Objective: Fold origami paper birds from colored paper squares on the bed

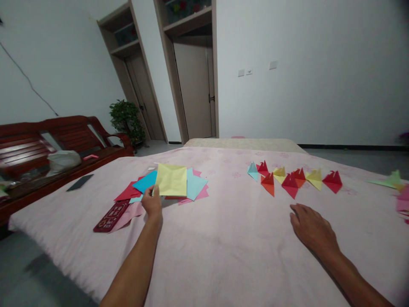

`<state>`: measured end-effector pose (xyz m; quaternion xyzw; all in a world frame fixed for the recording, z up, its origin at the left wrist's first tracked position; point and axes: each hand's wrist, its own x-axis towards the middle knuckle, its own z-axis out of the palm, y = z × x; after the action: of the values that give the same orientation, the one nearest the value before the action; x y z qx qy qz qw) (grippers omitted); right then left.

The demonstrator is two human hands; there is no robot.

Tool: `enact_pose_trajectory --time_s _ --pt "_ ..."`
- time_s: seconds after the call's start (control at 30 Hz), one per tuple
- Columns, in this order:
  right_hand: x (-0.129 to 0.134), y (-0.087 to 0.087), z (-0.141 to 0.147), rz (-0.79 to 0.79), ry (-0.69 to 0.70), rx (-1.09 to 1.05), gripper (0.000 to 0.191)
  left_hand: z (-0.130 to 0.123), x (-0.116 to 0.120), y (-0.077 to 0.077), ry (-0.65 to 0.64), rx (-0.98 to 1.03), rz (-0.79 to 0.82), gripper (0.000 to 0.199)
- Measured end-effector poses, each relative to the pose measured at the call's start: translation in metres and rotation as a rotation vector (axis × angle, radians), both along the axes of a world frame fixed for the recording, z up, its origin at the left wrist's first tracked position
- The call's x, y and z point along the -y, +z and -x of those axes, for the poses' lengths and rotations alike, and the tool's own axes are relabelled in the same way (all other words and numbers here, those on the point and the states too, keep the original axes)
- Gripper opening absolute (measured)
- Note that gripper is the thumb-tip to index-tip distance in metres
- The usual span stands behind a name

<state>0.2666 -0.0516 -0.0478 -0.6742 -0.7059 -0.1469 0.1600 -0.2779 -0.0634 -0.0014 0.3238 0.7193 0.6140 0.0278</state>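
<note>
My left hand (151, 200) pinches the lower left corner of a square sheet of yellow paper (171, 181), which is lifted over a loose pile of coloured paper. In that pile a bright blue sheet (145, 182), a light blue sheet (196, 185) and a red sheet (126, 192) stick out around it. My right hand (313, 226) lies palm down on the pink cloth with its fingers loosely stretched and holds nothing. Just beyond it stand several folded paper cranes, among them a red crane (332, 182), a yellow crane (315, 178) and an orange crane (267, 183).
A dark red printed packet (111, 216) lies left of the pile, and a dark phone (80, 182) is near the left edge of the cloth (223, 256). More folded paper (403, 200) sits at the far right. A wooden bench (64, 136) and a plant (127, 121) stand beyond.
</note>
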Motion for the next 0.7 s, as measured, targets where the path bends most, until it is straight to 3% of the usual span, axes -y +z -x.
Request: enact_pose_trajectory --time_s 0.07,0.13,0.2,0.27,0.33,0.4,0.47,0.7 --pt "0.001 0.000 0.000 0.002 -0.004 -0.008 0.041 -0.003 0.006 0.012 0.076 -0.074 -0.066 0.037" --pt "0.001 0.001 0.001 0.005 -0.006 -0.016 0.041 -0.009 0.013 0.017 0.033 -0.229 -0.092 0.030" --pt "0.002 0.001 0.001 0.006 -0.007 -0.022 0.042 -0.016 0.021 0.015 -0.146 -0.489 -0.061 0.023" --pt "0.003 0.001 0.001 0.008 -0.005 -0.026 0.042 -0.025 0.029 0.007 -0.413 -0.718 0.039 0.021" --pt "0.003 0.001 0.001 0.008 -0.005 -0.029 0.042 -0.032 0.034 -0.002 -0.646 -0.839 0.177 0.018" --pt "0.004 0.001 0.001 0.005 0.002 -0.029 0.042 -0.037 0.038 -0.009 -0.747 -0.886 0.306 0.017" --pt "0.004 0.001 0.001 0.001 0.010 -0.030 0.042 -0.040 0.038 -0.013 -0.724 -0.894 0.396 0.021" --pt "0.002 -0.002 -0.001 0.004 0.013 -0.030 0.040 -0.051 0.036 -0.012 -0.460 -0.886 0.673 0.020"
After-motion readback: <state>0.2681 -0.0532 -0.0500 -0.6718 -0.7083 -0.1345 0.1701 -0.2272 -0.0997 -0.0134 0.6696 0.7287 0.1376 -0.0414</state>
